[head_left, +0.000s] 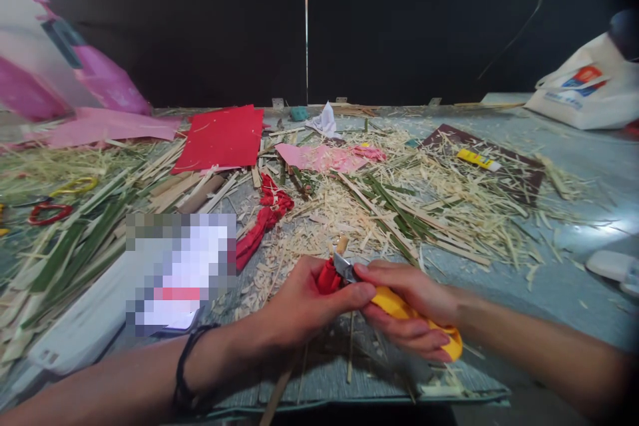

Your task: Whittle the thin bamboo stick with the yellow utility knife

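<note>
My left hand (297, 303), with a dark band at its wrist, is closed around a piece of red cloth (328, 277) wrapped about a bamboo strip. The strip's pale tip (342, 244) pokes up above the fingers. In my right hand (414, 286) is a utility knife with a yellow handle (392, 303), its metal blade lying against the strip beside my left thumb. Both hands meet above the table's near edge. Pale bamboo shavings (319, 233) are scattered just beyond them. A crumpled red cloth strip (264, 223) lies beyond my left hand.
A pixelated phone (184, 273) and a long white object (80, 326) lie at left, near bamboo strips (64, 253) and red-handled scissors (50, 213). Farther back are red paper (219, 140), pink paper (319, 158), a glue stick (476, 160) and a white bag (584, 93).
</note>
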